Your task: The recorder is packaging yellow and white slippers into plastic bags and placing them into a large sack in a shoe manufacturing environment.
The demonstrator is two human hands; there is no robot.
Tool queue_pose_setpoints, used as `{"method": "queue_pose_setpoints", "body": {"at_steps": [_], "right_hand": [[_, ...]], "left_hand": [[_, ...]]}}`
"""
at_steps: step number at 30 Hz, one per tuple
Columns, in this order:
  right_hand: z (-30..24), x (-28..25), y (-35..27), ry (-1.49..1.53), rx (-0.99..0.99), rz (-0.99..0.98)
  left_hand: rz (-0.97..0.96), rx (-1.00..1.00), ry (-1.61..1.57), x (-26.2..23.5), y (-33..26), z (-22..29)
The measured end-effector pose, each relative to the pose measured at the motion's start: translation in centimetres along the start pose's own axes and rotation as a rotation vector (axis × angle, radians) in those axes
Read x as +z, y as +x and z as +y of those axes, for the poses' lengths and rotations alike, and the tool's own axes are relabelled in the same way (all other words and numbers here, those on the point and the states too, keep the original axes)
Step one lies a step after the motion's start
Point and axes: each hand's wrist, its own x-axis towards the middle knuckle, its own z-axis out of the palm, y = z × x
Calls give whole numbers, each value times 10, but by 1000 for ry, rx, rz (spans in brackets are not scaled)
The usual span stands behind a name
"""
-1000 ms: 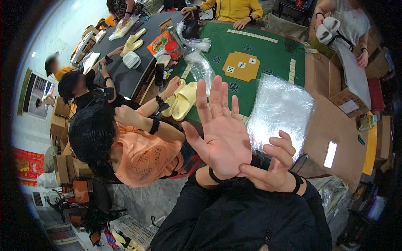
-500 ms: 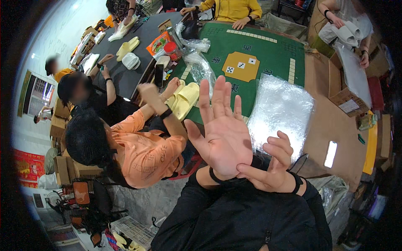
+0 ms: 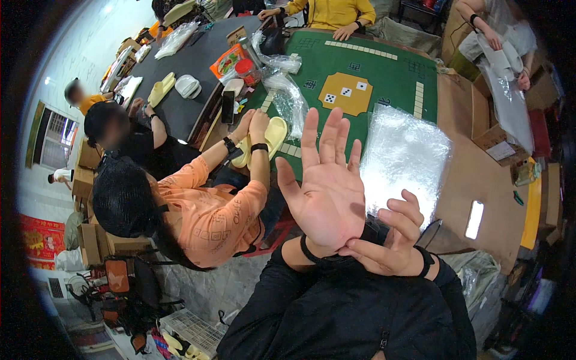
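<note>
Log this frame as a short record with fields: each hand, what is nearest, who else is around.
left hand: left hand raised, palm open, fingers spread, holding nothing
right hand: right hand at the left wrist, fingers on the black wristband
nearest thing: stack of clear plastic bags on the brown tabletop
table: green game mat with dice on a yellow patch
co-worker: person in an orange shirt handling a pale yellow slipper
others: person in yellow at the far side
</note>
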Motion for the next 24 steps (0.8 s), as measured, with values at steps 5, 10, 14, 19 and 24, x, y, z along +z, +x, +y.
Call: {"method": "queue_pose_setpoints", "body": {"at_steps": [5,10,14,19,24], "right_hand": [[-2,2,0,-23,-10,23],[-3,2,1,-47,-19,24],[-5,4,1,-57,-13,33],[-6,3,0,-70,-10,24],[-7,2,0,-76,-21,13]], "left_hand": [[-22,-6,-56,3,0,0],[-104,-45,-142,4,-1,1],[-116,-41,-139,3,-1,1],[-119,-25,-135,4,-2,2],[-121,16,-123,3,-3,3]]}}
